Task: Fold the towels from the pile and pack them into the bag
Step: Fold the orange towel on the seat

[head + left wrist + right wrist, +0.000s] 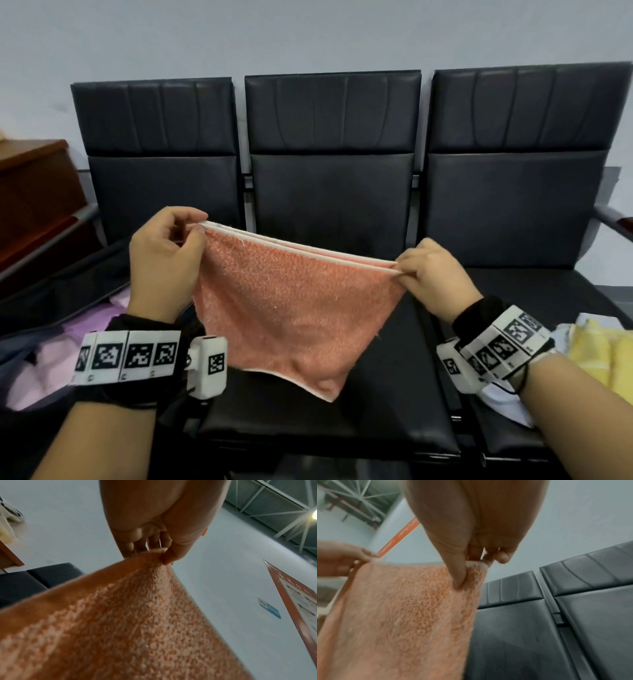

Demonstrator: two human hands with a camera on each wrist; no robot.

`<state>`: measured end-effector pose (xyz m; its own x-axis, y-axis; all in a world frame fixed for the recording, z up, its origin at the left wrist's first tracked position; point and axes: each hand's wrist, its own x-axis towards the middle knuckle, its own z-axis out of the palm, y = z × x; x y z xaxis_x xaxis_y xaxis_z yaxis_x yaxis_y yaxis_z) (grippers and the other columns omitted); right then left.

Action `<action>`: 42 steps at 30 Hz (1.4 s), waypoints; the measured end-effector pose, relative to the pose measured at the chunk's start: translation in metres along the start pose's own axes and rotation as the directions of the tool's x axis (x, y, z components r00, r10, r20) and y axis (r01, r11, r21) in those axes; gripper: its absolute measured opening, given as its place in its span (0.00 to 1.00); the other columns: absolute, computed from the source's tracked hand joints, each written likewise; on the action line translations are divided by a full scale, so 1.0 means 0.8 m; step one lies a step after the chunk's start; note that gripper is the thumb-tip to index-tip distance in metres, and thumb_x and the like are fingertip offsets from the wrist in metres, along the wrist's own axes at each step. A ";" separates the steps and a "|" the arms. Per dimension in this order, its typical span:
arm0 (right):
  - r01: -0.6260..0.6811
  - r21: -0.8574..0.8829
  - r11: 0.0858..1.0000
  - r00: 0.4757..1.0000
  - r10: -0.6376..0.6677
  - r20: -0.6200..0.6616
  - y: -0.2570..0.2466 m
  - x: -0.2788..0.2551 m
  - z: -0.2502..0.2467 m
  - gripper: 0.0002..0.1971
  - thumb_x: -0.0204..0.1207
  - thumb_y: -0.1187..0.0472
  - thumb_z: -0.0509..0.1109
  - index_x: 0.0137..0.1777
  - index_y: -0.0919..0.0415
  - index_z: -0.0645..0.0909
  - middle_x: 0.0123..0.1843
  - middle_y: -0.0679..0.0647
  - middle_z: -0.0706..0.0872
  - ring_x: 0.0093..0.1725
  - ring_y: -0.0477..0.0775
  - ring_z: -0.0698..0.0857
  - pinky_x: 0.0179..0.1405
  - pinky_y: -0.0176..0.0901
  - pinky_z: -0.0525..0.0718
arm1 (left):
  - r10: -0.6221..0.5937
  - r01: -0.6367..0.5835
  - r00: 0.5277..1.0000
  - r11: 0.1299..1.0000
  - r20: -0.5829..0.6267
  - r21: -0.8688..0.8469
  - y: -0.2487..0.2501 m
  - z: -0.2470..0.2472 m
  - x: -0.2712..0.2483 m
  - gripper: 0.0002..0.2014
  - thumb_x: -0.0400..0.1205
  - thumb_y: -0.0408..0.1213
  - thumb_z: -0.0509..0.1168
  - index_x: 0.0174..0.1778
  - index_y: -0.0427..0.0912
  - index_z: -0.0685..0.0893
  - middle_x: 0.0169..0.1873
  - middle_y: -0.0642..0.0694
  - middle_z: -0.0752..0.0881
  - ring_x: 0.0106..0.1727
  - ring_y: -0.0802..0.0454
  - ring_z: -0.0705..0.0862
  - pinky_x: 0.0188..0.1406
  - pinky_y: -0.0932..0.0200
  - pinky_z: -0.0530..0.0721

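The fluffy orange terry towel (291,308) hangs doubled above the middle black padded seat (329,407), its top edge stretched left to right. The left hand (164,260) and right hand (435,274) each pinch one upper corner. The open dark bag (51,294) lies nearer the left hand.

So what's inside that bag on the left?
Pink and purple towels show inside the open bag. The left hand and wrist cover part of it, so I can't see everything.
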<state>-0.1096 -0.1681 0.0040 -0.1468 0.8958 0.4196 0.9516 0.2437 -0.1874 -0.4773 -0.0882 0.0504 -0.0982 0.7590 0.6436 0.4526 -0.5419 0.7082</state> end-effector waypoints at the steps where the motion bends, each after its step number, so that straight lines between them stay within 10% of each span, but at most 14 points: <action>1: -0.032 0.051 0.998 0.996 0.036 -0.078 0.001 0.002 -0.009 0.05 0.72 0.65 0.78 0.44 0.55 0.93 0.45 0.44 0.91 0.46 0.54 0.77 0.49 0.52 0.81 | -0.016 0.016 1.000 1.000 0.001 0.004 -0.003 0.000 0.002 0.11 0.80 0.30 0.66 0.50 0.51 0.87 0.42 0.59 0.87 0.41 0.67 0.84 0.43 0.73 0.81; 13: -0.046 0.675 0.737 0.936 0.267 -0.228 -0.009 -0.004 -0.069 0.11 0.76 0.67 0.76 0.43 0.47 0.90 0.39 0.41 0.91 0.38 0.39 0.88 0.36 0.29 0.83 | -0.052 0.050 0.993 0.998 -0.102 -0.026 0.002 -0.016 -0.006 0.12 0.76 0.32 0.61 0.48 0.47 0.88 0.41 0.52 0.88 0.42 0.55 0.85 0.44 0.55 0.82; 20: -0.056 0.811 0.582 0.910 0.364 -0.199 -0.002 0.011 -0.071 0.09 0.74 0.67 0.78 0.48 0.51 0.91 0.34 0.54 0.90 0.27 0.46 0.83 0.24 0.38 0.83 | -0.111 0.107 0.993 0.992 -0.051 -0.069 -0.008 -0.014 0.007 0.11 0.71 0.40 0.60 0.40 0.54 0.88 0.36 0.65 0.88 0.36 0.68 0.83 0.35 0.75 0.78; 26: -0.270 0.786 0.557 0.846 0.526 -0.082 0.007 0.044 -0.019 0.04 0.73 0.69 0.77 0.40 0.61 0.87 0.39 0.65 0.90 0.39 0.58 0.88 0.48 0.63 0.90 | -0.378 0.364 0.908 0.925 0.183 0.106 -0.064 0.040 0.017 0.08 0.76 0.32 0.69 0.42 0.51 0.88 0.40 0.48 0.90 0.47 0.43 0.89 0.46 0.49 0.88; 29: -0.197 0.761 0.618 0.842 0.505 -0.192 0.012 0.061 -0.027 0.07 0.73 0.68 0.76 0.39 0.55 0.86 0.38 0.52 0.90 0.40 0.46 0.87 0.46 0.47 0.87 | -0.331 0.329 0.932 0.944 0.147 0.037 -0.061 0.047 0.034 0.10 0.80 0.29 0.66 0.45 0.49 0.88 0.40 0.43 0.89 0.44 0.38 0.89 0.49 0.35 0.90; 36: -0.074 0.725 0.685 0.882 0.384 -0.274 0.020 0.019 -0.058 0.09 0.76 0.65 0.74 0.42 0.48 0.88 0.45 0.47 0.92 0.47 0.45 0.90 0.49 0.31 0.85 | -0.021 0.032 0.994 0.994 0.107 -0.105 -0.041 0.020 0.027 0.15 0.82 0.27 0.64 0.44 0.55 0.87 0.40 0.60 0.89 0.41 0.63 0.88 0.41 0.71 0.86; 42: -0.302 0.760 0.576 0.910 0.412 0.049 0.029 -0.062 0.022 0.08 0.78 0.72 0.72 0.42 0.59 0.84 0.37 0.53 0.88 0.38 0.44 0.83 0.41 0.35 0.79 | -0.156 0.142 0.908 0.988 0.389 0.066 -0.093 0.020 -0.048 0.15 0.79 0.19 0.66 0.43 0.47 0.87 0.41 0.49 0.89 0.46 0.53 0.85 0.53 0.62 0.79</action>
<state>-0.0850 -0.1999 -0.0369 0.2449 0.9338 0.2610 0.3868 0.1527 -0.9094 -0.4927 -0.0711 -0.0315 0.1851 0.9142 0.3606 0.4911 -0.4038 0.7718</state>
